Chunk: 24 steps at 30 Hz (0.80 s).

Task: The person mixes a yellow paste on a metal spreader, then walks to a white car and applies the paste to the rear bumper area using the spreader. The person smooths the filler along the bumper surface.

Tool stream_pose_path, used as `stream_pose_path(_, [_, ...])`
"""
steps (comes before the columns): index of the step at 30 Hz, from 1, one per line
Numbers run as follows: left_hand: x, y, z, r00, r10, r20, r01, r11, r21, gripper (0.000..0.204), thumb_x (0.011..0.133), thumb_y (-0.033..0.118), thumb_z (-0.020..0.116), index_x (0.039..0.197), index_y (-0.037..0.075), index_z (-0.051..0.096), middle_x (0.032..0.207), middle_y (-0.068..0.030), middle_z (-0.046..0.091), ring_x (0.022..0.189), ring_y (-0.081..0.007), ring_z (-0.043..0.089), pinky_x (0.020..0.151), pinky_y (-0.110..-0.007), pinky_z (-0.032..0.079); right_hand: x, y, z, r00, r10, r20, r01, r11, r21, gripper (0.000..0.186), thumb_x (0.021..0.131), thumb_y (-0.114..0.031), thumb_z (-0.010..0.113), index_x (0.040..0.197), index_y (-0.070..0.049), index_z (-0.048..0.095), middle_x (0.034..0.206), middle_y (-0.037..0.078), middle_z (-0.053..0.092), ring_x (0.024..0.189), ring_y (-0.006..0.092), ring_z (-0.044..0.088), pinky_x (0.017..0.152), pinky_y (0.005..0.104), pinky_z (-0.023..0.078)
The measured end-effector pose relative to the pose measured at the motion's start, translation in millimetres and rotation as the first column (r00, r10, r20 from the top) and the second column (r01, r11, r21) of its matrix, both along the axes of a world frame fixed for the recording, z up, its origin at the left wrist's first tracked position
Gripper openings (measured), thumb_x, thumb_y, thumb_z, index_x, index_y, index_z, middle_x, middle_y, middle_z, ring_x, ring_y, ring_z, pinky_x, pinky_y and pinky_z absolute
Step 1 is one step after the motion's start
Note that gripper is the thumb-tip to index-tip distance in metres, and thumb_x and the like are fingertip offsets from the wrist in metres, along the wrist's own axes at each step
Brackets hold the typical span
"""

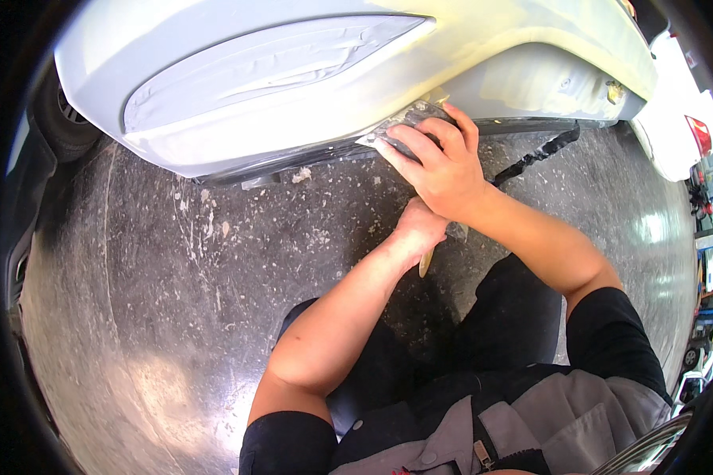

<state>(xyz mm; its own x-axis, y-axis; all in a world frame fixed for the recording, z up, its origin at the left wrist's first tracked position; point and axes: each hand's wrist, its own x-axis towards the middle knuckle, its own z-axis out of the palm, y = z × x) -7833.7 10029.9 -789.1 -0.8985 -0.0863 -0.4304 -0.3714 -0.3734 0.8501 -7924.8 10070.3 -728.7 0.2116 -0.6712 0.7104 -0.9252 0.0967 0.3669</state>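
My right hand [444,162] presses a dark grey, dust-covered sanding pad [404,131] against the lower edge of a car body panel [317,119]. Its fingers bend over the pad, with the thumb along the near side. Pale yellow filler and grey-white primer coat the panel around it. Just below the right wrist is my left hand [421,226], closed, with most of its fingers hidden. A thin tan, flat-looking piece [425,263] sticks out beneath the left hand; its kind I cannot make out.
The panel has a long crumpled covered recess [269,71] and a wheel arch [531,59]. A black strip [537,154] hangs from the lower edge at right. Dust specks the dark floor [182,261]. A dark car [40,150] stands left, a white car [677,111] right.
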Motion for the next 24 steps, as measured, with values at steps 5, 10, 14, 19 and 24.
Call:
stream_pose_path(5, [2.3,2.4,2.1,0.997,0.081,-0.003,-0.081,0.995,-0.051,0.033,0.099,0.021,0.06,0.127,0.004,0.058,0.11,-0.007,0.063,0.088,-0.0179,0.058,0.067,-0.037,0.052,-1.0,6.9,7.4,1.0,0.0,0.018,0.0,1.0,-0.007,0.035,0.076,-0.02,0.062,0.108,-0.015,0.076,0.118,-0.004,0.064,0.105,0.0204,0.053,0.11,0.0537,0.035])
stream_pose_path(10, [2.1,4.7,3.7,0.995,0.092,-0.043,-0.093,0.995,-0.021,0.033,0.1,0.021,0.059,0.128,0.004,0.058,0.112,-0.0079,0.063,0.091,-0.0178,0.059,0.068,-0.037,0.053,2.6,-1.1,5.6,1.0,-0.018,0.008,0.018,1.0,-0.012,0.034,0.075,-0.019,0.064,0.107,-0.015,0.076,0.117,-0.004,0.064,0.104,0.0203,0.054,0.109,0.0539,0.035])
stream_pose_path(14, [2.3,-0.9,3.4,1.0,0.001,-0.016,-0.002,1.0,-0.025,0.045,0.1,0.025,0.061,0.141,0.011,0.051,0.136,-0.0067,0.058,0.118,-0.0201,0.057,0.08,-0.041,0.056,4.0,0.9,4.5,0.999,-0.024,0.021,0.024,1.0,0.004,0.033,0.075,-0.019,0.064,0.106,-0.016,0.076,0.117,-0.004,0.064,0.105,0.0202,0.054,0.109,0.0536,0.036])
stream_pose_path(19, [5.3,1.4,5.9,0.998,0.059,-0.026,-0.059,0.998,-0.02,0.041,0.099,0.022,0.062,0.137,0.007,0.054,0.128,-0.0076,0.061,0.109,-0.0194,0.058,0.076,-0.039,0.055,-1.5,2.9,7.0,1.0,0.008,0.019,-0.008,1.0,-0.014,0.032,0.076,-0.02,0.063,0.105,-0.016,0.076,0.117,-0.004,0.064,0.106,0.0204,0.054,0.109,0.054,0.036])
stream_pose_path(24, [3.2,2.2,3.6,1.0,0.009,-0.014,-0.009,1.0,-0.014,0.044,0.099,0.022,0.064,0.139,0.008,0.052,0.133,-0.0068,0.06,0.116,-0.0197,0.058,0.08,-0.04,0.056,-7.2,-0.1,2.4,1.0,0.028,-0.013,-0.028,1.0,-0.003,0.033,0.076,-0.02,0.063,0.105,-0.016,0.076,0.117,-0.003,0.064,0.106,0.0208,0.054,0.11,0.0544,0.036])
